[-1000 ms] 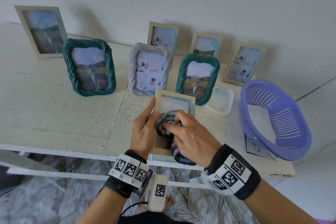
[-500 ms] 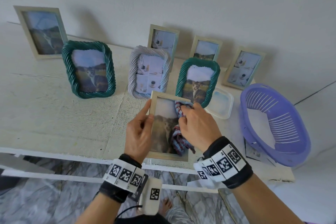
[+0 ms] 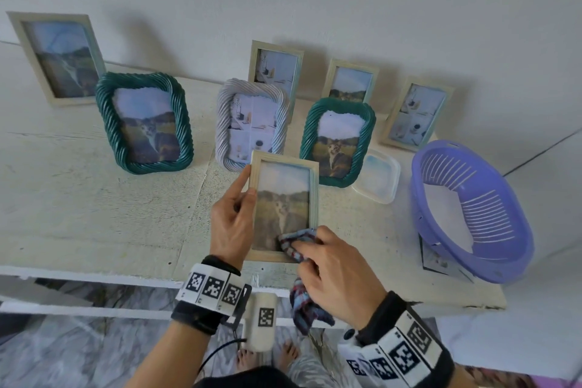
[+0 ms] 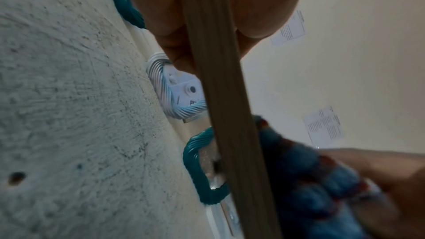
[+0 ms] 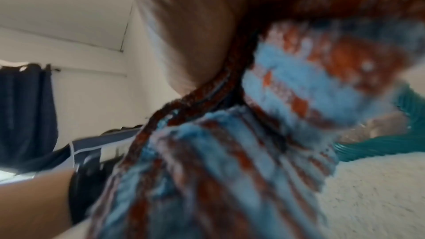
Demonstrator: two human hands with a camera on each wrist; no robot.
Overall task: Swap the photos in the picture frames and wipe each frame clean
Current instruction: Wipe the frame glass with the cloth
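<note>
— Wiping the glass of that pale wooden frame (image 3: 285,205) well means what, would you say?

— Keeping the left hand (image 3: 232,224) clamped on the frame's left edge, thumb on the front and fingers behind, so it can't twist. The right hand (image 3: 335,274) grasps the blue-and-red striped cloth (image 3: 296,241) bunched under its fingertips at the glass's lower right corner; I'd run full strokes out to the rails (corners catch dust) and press lightly.

— Where does the frame sit?

— Held up over the near edge of the white desk (image 3: 94,214), tilted toward the person, in front of the green rope frame (image 3: 338,142).

— And its looks?

— Narrow, ribbed, light wood, upright. The photo seems to show an animal in a field, though it's blurred.
</note>
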